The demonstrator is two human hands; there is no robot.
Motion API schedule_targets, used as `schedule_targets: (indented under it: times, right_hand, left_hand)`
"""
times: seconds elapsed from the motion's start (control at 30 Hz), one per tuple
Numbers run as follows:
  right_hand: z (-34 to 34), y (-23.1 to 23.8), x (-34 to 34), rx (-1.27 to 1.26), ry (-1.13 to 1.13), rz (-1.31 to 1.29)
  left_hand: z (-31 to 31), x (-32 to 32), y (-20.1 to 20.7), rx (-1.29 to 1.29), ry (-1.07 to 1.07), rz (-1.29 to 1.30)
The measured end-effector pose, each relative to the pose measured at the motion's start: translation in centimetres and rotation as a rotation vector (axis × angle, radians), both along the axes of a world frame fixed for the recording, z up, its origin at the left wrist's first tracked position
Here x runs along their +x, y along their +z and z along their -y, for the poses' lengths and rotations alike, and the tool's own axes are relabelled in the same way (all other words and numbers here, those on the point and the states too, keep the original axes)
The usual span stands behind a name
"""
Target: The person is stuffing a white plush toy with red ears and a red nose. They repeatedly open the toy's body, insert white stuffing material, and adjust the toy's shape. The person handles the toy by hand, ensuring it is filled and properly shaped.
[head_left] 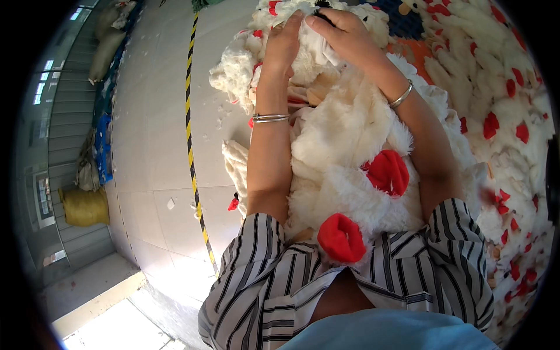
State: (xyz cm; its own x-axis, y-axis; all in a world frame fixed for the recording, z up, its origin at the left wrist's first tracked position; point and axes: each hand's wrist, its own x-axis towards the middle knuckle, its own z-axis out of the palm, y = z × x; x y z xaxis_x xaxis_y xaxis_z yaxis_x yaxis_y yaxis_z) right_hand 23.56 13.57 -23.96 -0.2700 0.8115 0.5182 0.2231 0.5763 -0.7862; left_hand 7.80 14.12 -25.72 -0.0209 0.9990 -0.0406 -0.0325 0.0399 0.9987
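Observation:
A long cream-white furry plush toy skin (344, 137) lies over my lap and reaches up between my forearms. Red fabric ends (388, 173) show on it, one of them (341, 238) close against my striped shirt. At the top, my left hand (282, 45) pinches smooth white cloth (315, 46) of the plush between thumb and fingers. Close on its right, my right hand (349, 36) grips the same cloth, thumb toward the left one. A small black furry piece (324, 13) shows beside the right thumb. The fingertips are partly hidden.
Curly white plush pieces (230, 76) lie around my hands. A big heap of plush skins with red parts (496, 99) fills the right side. On the left, yellow-black tape (188, 105) crosses the grey floor (149, 146). A yellow sack (84, 207) and blue crate (104, 149) stand farther left.

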Motion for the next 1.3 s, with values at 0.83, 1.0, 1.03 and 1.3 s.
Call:
schedule_targets:
  times: [0.83, 1.0, 1.03, 1.3]
  right_hand:
    - [1.0, 0.0, 0.9, -0.420, 0.211, -0.098]
    - [-0.2, -1.6, 0.8, -0.756, 0.220, -0.632]
    - [-0.2, -1.5, 0.9, -0.791, 0.220, -0.620]
    - [0.6, 6.8, 5.3, -0.412, 0.149, -0.807]
  left_hand:
    - [0.3, -0.4, -0.3, 0.041, 0.125, 0.551]
    - [0.9, 2.0, 0.7, 0.110, 0.166, 0.340]
    - [0.9, 2.0, 0.7, 0.125, 0.146, 0.332]
    - [-0.5, -3.0, -1.3, 0.244, 0.267, 0.075]
